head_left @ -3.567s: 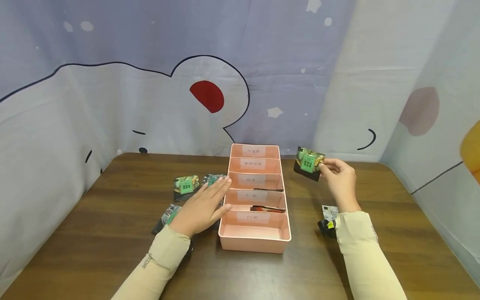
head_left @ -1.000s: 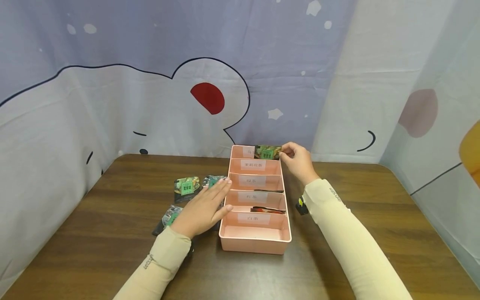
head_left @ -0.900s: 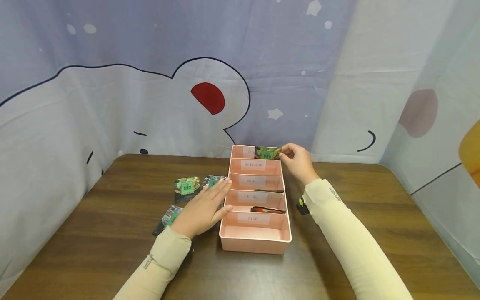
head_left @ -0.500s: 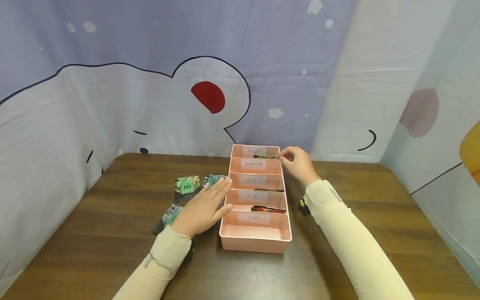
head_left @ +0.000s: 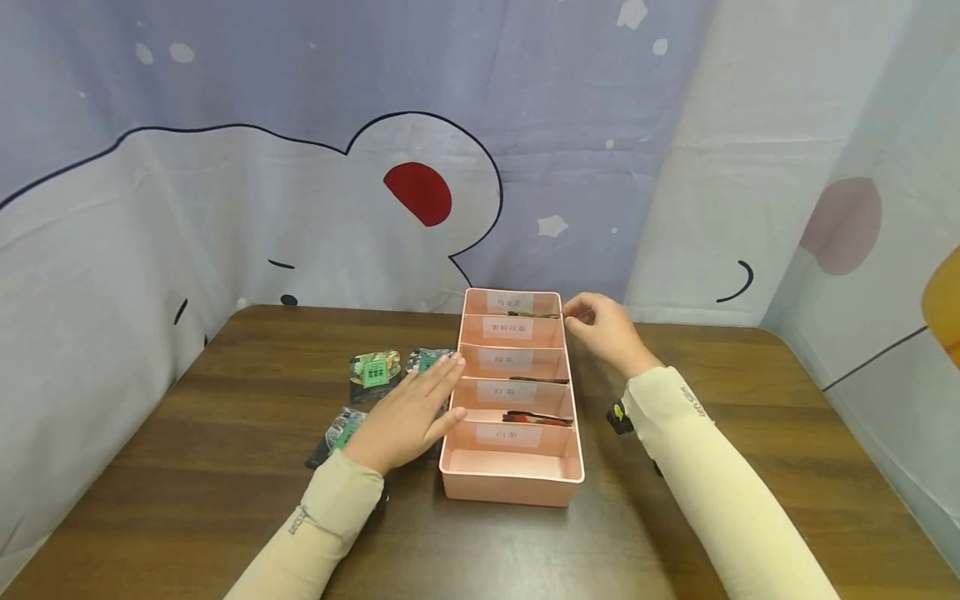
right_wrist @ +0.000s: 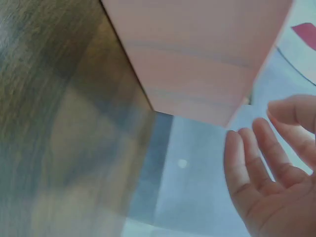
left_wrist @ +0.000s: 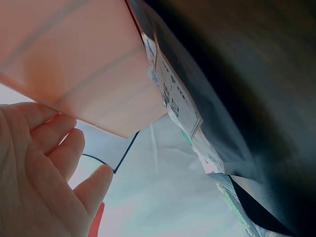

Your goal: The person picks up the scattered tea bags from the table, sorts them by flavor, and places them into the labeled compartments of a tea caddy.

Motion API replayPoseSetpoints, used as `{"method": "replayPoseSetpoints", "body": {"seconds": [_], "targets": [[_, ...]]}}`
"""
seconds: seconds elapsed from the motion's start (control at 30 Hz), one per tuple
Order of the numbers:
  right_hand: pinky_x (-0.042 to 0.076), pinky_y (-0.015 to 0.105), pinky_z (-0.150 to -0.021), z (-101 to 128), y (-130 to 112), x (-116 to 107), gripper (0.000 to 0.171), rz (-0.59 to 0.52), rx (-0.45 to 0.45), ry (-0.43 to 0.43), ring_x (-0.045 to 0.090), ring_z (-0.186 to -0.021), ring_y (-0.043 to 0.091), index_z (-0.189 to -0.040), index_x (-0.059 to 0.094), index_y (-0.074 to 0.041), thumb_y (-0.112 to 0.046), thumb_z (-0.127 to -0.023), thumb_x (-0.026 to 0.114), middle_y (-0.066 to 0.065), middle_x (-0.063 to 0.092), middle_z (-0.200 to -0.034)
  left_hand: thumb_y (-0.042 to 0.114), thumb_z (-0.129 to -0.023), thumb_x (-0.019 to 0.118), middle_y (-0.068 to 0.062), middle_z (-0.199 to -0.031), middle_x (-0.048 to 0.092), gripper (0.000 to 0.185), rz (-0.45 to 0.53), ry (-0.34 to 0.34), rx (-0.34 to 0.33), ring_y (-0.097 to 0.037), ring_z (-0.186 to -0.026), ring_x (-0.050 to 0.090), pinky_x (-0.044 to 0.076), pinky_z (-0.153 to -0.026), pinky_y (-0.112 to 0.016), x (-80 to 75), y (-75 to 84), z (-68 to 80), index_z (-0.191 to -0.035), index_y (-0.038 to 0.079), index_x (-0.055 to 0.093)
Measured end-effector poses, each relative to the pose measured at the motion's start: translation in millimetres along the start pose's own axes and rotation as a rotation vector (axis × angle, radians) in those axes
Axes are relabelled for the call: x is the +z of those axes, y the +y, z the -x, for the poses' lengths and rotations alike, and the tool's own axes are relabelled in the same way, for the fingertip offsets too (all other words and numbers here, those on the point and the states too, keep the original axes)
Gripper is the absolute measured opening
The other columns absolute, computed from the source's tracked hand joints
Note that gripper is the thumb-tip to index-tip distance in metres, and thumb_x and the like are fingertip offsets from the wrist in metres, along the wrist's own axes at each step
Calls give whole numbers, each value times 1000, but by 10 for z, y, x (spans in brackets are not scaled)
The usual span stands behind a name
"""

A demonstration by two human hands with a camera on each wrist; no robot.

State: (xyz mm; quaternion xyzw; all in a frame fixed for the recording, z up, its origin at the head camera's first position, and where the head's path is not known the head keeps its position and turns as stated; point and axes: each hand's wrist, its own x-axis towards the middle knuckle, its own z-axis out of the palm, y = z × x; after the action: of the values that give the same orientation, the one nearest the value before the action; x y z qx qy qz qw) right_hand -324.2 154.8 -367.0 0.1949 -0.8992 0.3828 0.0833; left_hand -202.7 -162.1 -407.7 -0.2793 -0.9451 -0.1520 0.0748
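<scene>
A pink box (head_left: 507, 490) with several labelled compartments stands mid-table. My left hand (head_left: 405, 421) lies straight-fingered along its left rim; the left wrist view shows the fingertips at the box's side wall (left_wrist: 79, 64). My right hand (head_left: 606, 333) is just off the back right corner, fingers loosely bent and holding nothing, as the right wrist view confirms. A green tea packet (head_left: 533, 315) stands on edge in the rearmost compartment. A dark packet (head_left: 540, 381) sits in the middle compartment and a red-and-black packet (head_left: 537, 419) in the one in front of that.
Left of the box lie several black packets with green labels: a yellow-green one (head_left: 375, 372), a grey one (head_left: 423, 358) behind the fingertips, and another (head_left: 341, 435) by the left wrist. A printed curtain (head_left: 555, 150) hangs behind the table (head_left: 187, 467).
My right hand brought the green tea packet from right of the box, lowered it into the rearmost compartment, let go and drew slightly right. The left hand stayed at the rim.
</scene>
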Motion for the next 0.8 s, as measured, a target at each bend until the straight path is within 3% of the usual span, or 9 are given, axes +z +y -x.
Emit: {"method": "replayPoseSetpoints", "body": {"seconds": [0.2, 0.47, 0.8], "targets": [[50, 49, -92, 131, -42, -133, 22, -11, -28, -49, 63, -102, 34, -116, 67, 3, -7, -97, 63, 19, 69, -114, 46, -107, 45, -8, -166, 26, 70, -2, 2, 2, -29, -153, 25, 22, -122, -54, -9, 3, 1, -161, 6, 26], [54, 50, -91, 399, -47, -288, 21, 48, -21, -32, 67, -99, 33, -115, 67, 2, -9, -97, 64, 17, 70, -109, 45, -106, 46, -9, -166, 27, 70, -5, 5, 7, -30, -152, 26, 23, -122, -55, -24, 15, 1, -160, 5, 27], [54, 52, -87, 782, -58, -521, 25, 135, 106, -4, 69, -98, 36, -118, 68, 3, -11, -97, 64, 19, 73, -108, 46, -106, 45, -8, -166, 26, 70, -11, -1, 6, -29, -152, 25, 21, -122, -54, -13, 6, -7, -160, 6, 26]]}}
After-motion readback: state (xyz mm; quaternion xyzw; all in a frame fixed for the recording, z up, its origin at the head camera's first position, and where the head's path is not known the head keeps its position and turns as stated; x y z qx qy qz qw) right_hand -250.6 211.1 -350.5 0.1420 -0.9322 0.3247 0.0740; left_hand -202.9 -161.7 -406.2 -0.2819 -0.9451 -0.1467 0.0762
